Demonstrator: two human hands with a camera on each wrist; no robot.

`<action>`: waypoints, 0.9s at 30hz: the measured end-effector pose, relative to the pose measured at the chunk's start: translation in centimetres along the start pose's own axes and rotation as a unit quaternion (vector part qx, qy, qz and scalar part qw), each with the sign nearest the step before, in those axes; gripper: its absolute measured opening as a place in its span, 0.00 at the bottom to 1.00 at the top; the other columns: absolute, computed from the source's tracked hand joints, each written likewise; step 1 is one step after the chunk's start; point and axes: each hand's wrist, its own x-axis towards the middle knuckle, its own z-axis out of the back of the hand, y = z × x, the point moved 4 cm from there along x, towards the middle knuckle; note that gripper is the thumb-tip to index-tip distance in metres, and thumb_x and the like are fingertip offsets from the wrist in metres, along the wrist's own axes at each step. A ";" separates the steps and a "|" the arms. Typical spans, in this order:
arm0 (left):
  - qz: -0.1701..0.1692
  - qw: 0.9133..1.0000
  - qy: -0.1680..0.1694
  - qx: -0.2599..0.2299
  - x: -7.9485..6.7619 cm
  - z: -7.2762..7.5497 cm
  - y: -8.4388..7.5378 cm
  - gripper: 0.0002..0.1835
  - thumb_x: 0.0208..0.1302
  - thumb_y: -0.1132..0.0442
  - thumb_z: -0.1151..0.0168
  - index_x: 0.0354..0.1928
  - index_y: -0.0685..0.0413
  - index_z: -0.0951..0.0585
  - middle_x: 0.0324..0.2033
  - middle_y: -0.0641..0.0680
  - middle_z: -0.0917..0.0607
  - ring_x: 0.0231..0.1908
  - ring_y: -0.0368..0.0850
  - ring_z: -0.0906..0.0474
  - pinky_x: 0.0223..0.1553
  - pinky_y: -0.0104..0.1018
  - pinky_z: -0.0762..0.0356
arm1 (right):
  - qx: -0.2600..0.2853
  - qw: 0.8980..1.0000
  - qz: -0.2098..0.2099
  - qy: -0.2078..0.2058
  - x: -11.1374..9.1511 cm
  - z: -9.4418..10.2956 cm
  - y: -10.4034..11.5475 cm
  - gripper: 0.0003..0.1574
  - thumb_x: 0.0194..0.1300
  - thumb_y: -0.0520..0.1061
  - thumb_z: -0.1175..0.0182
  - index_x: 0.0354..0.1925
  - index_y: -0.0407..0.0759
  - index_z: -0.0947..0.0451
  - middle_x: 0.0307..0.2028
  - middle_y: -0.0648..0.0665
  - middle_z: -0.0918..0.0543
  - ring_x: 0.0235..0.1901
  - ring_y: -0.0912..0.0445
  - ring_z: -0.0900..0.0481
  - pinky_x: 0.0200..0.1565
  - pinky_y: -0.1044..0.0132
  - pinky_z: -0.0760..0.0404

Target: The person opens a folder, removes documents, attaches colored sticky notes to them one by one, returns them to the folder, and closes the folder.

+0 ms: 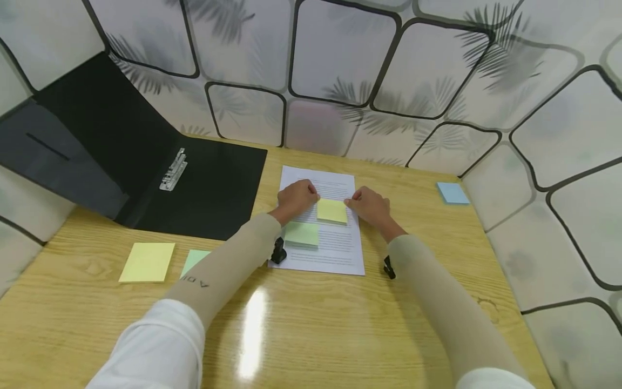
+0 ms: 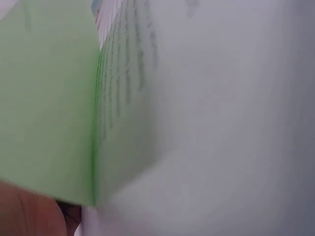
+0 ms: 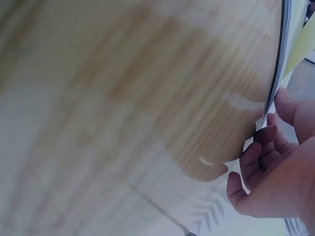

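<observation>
A yellow sticky note [image 1: 332, 211] lies over a printed sheet of paper [image 1: 335, 254], its upper corners between both hands. My left hand [image 1: 297, 199] pinches the upper left corner with curled fingers. At the upper right corner my right hand [image 1: 371, 207] pinches with thumb and fingertips; in the right wrist view the right hand [image 3: 275, 162] is at the sheet's edge with fingers curled. A green sticky note [image 1: 302, 234] is stuck on the sheet below the left hand. Close up in the left wrist view, the green note [image 2: 47, 98] stands partly raised off the paper.
An open black binder [image 1: 218, 183] with a metal clip [image 1: 174, 170] lies at the left. Near it are a yellow note pad [image 1: 147, 262] and a green pad [image 1: 194, 260], partly behind the left forearm. A blue pad [image 1: 453, 193] sits far right by the patterned wall [image 1: 340, 48].
</observation>
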 end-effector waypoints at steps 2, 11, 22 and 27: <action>-0.010 1.000 0.021 -0.017 -0.2 0.3 0.2 0.11 0.72 0.50 0.39 0.47 0.46 0.18 0.46 0.49 0.15 0.46 0.48 0.21 0.57 0.53 0.30 | 0.001 1.000 0.003 0.000 0.1 -0.2 0.0 0.27 0.73 0.63 0.44 0.53 0.43 0.25 0.55 0.39 0.17 0.54 0.42 0.21 0.65 0.37 0.43; -0.165 0.978 0.114 0.065 -8.1 0.4 -2.9 0.21 0.71 0.54 0.36 0.63 0.49 0.21 0.63 0.54 0.22 0.62 0.52 0.25 0.58 0.50 0.22 | 0.004 1.000 0.022 0.004 -0.2 -0.1 -0.2 0.29 0.73 0.64 0.45 0.56 0.43 0.27 0.57 0.38 0.18 0.56 0.42 0.22 0.66 0.38 0.43; -0.244 0.935 0.148 0.209 -13.2 -2.4 -3.3 0.30 0.61 0.47 0.27 0.62 0.51 0.20 0.68 0.53 0.25 0.69 0.51 0.32 0.60 0.46 0.22 | -0.053 0.994 0.091 -0.002 -1.1 0.5 -2.0 0.34 0.73 0.62 0.43 0.69 0.46 0.27 0.62 0.33 0.27 0.61 0.36 0.32 0.61 0.36 0.34; -0.257 0.931 0.147 0.214 -13.3 -2.5 -3.1 0.34 0.58 0.42 0.26 0.62 0.52 0.20 0.68 0.54 0.26 0.69 0.52 0.32 0.62 0.46 0.22 | -0.067 0.992 0.105 0.011 -1.3 0.4 -2.4 0.37 0.74 0.63 0.45 0.73 0.49 0.32 0.71 0.32 0.36 0.68 0.32 0.40 0.65 0.32 0.40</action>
